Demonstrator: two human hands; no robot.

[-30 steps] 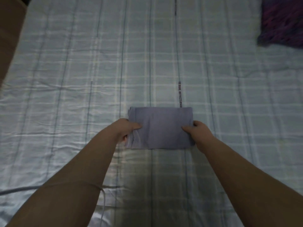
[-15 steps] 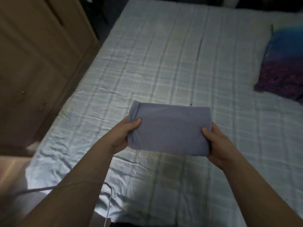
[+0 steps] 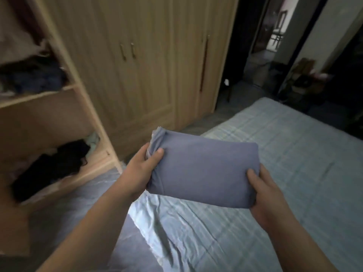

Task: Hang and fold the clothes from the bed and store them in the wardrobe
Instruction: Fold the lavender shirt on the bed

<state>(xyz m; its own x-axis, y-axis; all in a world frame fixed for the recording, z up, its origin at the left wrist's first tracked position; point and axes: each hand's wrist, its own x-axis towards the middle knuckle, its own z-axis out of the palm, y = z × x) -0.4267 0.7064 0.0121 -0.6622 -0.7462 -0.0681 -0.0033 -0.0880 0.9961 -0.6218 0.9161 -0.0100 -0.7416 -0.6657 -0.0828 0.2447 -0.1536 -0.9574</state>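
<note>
Across the lower and right part of the frame we see the bed [image 3: 284,154], covered in a pale blue checked sheet, creased near its lower-centre edge. The wooden wardrobe [image 3: 149,55] fills the upper left and centre; its two doors in the middle are closed, while an open section at the far left shows shelves. Dark clothes [image 3: 53,165] lie piled on the lower shelf, and more dark, blurred fabric sits on the shelf above. A dim doorway opens at the upper right.

In the centre of the frame we hold the folded blue garment [image 3: 204,169] above the bed, clear of the sheet. Our left hand [image 3: 141,171] grips its left end, thumb on top, and our right hand [image 3: 265,193] grips its right end likewise.
</note>
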